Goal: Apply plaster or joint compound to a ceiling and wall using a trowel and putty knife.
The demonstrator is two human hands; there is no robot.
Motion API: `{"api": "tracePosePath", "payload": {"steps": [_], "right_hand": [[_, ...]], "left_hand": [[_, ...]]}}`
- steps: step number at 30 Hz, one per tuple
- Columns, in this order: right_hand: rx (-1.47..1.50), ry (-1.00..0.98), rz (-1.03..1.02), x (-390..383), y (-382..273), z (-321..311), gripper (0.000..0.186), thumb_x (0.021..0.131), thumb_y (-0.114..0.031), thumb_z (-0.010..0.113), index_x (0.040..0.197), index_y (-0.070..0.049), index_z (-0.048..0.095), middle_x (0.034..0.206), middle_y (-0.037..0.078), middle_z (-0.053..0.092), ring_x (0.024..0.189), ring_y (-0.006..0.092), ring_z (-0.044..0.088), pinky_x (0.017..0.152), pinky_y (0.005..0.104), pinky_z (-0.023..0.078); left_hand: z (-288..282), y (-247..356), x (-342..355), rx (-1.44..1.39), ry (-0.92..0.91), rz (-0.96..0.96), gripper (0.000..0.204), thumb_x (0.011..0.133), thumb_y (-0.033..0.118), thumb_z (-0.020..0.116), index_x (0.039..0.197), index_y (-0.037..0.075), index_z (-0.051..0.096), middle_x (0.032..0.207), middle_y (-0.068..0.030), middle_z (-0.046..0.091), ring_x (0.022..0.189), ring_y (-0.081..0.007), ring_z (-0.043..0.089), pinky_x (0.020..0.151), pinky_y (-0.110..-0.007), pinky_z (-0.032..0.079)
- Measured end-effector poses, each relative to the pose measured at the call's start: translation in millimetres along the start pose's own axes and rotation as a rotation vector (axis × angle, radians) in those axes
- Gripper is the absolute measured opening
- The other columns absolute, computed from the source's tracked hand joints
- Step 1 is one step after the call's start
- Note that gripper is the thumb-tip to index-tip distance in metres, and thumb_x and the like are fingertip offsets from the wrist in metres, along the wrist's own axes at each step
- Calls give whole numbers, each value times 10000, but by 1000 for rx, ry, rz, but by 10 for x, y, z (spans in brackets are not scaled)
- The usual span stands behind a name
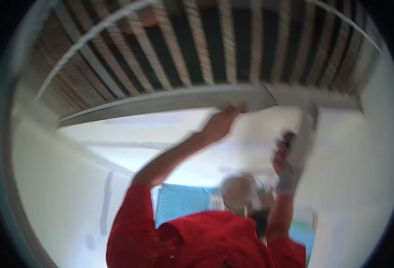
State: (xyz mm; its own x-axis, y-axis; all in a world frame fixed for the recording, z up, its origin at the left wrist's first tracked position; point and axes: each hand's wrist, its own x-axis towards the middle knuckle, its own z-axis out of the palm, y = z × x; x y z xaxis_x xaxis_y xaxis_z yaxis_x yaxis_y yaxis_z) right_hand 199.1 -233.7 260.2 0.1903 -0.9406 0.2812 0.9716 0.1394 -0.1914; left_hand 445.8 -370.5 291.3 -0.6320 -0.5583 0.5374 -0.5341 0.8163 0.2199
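My left hand (219,125) is raised, its closed fingers blurred, at the lower edge of a long pale-grey strip (161,102). From those fingers a flat grey blade, apparently a putty knife (261,99), lies against the strip and ends in a thin dark edge. Lower and to the right, my right hand (279,161) is wrapped round the dark handle of what looks like a plastering trowel (304,138). Its long pale blade stands nearly upright, smeared by motion, apart from the strip. A pale grey band covers the right wrist.
Beyond the strip runs a row of wooden slats (201,44) with dark gaps, crossed by a thin white curved line (90,35). Pale walls (49,192) rise on both sides. Behind my red sleeves are a blue sheet (183,203) and a blurred round beige object (238,191).
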Motion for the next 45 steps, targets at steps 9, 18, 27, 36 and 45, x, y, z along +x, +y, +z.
{"api": "tracePosePath", "payload": {"steps": [9, 18, 27, 36, 45], "right_hand": [[-504, 313, 128, 563, 967, -552, 279, 917, -259, 556, 1049, -21, 618, 751, 123, 657, 474, 196, 531, 377, 316, 411], [-108, -26, -86, 1462, 467, -1514, 358, 976, -298, 511, 1197, -21, 567, 1094, 126, 646, 856, 240, 610, 751, 432, 506], [-670, 102, -449, 1346, 673, -279, 301, 908, -117, 582, 1195, -31, 560, 1080, 76, 615, 907, 154, 553, 799, 289, 444], [-199, 355, -56, 1044, 616, -919, 245, 985, -173, 504, 1187, -61, 586, 999, 72, 669, 827, 169, 639, 743, 327, 526], [284, -207, 515, 857, 537, 36, 384, 973, -258, 531, 1274, -33, 455, 1176, 135, 533, 946, 228, 526, 789, 366, 456]], "left_hand": [[-523, 256, -300, -1403, -483, -725, 339, 1029, 386, 477, 896, 80, 535, 571, 0, 455, 354, -82, 309, 282, -237, 203], [-615, 19, -780, -1189, -166, -1151, 364, 1042, 310, 417, 762, 89, 483, 508, 13, 380, 305, -89, 246, 259, -245, 173], [-832, 477, -224, -1142, -353, -925, 359, 1040, 292, 367, 758, 102, 483, 446, 31, 368, 282, -75, 250, 226, -263, 139], [-765, 416, -389, -719, 145, -336, 204, 1020, 139, 432, 1058, 2, 580, 642, -34, 540, 508, -131, 453, 481, -264, 378], [-123, 80, -309, 166, 183, -238, 514, 907, 95, 513, 1409, 54, 410, 832, -101, 531, 672, -278, 552, 593, -389, 466]]}}
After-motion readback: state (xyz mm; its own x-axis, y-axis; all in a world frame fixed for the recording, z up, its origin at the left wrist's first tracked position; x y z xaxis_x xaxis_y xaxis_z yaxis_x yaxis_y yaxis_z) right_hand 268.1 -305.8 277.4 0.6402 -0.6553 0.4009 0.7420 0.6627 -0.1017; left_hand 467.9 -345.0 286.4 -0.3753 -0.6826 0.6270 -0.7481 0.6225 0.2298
